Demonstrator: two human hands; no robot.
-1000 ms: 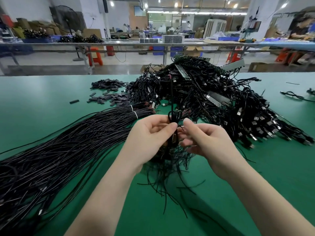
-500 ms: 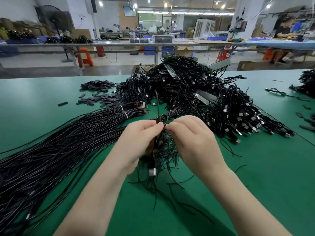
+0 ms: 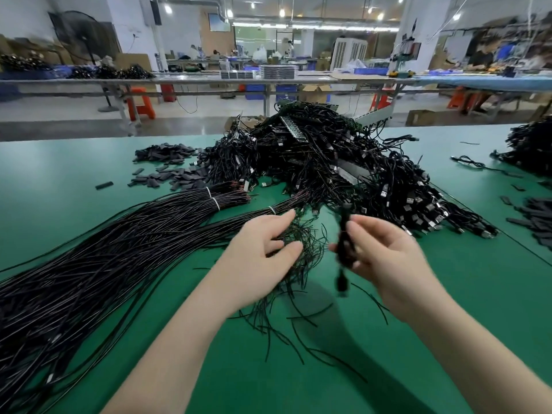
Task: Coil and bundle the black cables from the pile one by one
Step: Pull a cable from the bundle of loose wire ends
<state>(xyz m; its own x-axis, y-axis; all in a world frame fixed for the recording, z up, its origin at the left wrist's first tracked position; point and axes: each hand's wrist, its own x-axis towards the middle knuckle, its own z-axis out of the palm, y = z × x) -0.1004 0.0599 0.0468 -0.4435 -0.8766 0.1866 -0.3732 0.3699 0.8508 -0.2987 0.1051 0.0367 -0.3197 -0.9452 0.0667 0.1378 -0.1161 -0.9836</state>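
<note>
- The right hand (image 3: 385, 258) pinches a small coiled black cable bundle (image 3: 345, 249), holding it upright above the green bench (image 3: 448, 309); the bundle is motion-blurred, so its tie and plug are hard to make out.
- One end of that bundle (seemingly a connector) hangs below the fingers, clear of the bench.
- The left hand (image 3: 257, 261), just left of the bundle, has its fingers spread and relaxed and grips nothing; its fingertips hover over a loose tuft of thin black wire ties (image 3: 301, 264), and whether they touch it cannot be told.
- Beyond the bundle rises the big pile of tangled black USB cables (image 3: 343, 174), with pale strips half buried in it.
- Left of the bundle, long straight black cables (image 3: 104, 264) fan out, banded with white ties near their far ends; their near ends are cut off by the frame edge.
- Small flat black pieces (image 3: 167, 174) lie left of the pile.
- A second dark heap (image 3: 531, 144) far right of the pile is cropped.
</note>
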